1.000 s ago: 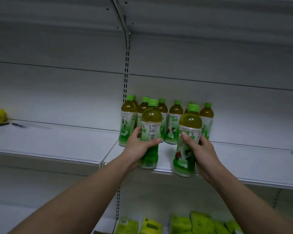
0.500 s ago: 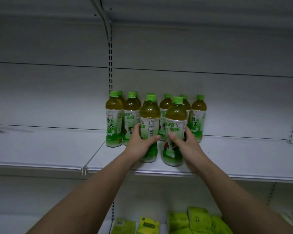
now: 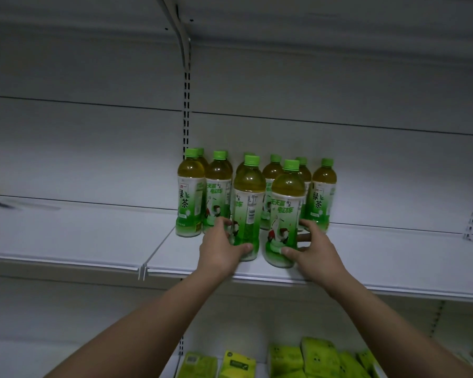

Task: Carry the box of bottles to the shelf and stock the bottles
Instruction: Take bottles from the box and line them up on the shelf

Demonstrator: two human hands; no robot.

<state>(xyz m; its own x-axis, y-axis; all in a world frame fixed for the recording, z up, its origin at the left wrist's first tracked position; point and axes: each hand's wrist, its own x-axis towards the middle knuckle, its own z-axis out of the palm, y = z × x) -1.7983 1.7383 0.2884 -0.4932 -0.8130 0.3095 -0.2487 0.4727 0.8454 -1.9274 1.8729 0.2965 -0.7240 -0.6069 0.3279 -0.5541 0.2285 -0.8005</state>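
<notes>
Both hands reach up to a white shelf [image 3: 93, 241] and each one grasps a green-tea bottle that stands upright near the shelf's front edge. The left hand [image 3: 220, 248] wraps the lower part of the left front bottle [image 3: 248, 208], thumb across its base on the near side and fingers curled round its left flank. The right hand [image 3: 316, 248] holds the right front bottle [image 3: 287, 214] the same way, thumb pressed against the base in front and fingers reaching round the right side. These two bottles stand just beside each other, a narrow gap between them, with their bottoms on the shelf surface as far as can be told. Farther back a cluster of matching bottles [image 3: 216, 192] stands in rows against the rear panel (all with green caps and green-and-white labels), the leftmost next to the slotted upright [image 3: 186, 115]. On the lower shelf, near the bottom right, lie several yellow-green packets [image 3: 316, 356]. The box is not in view.
</notes>
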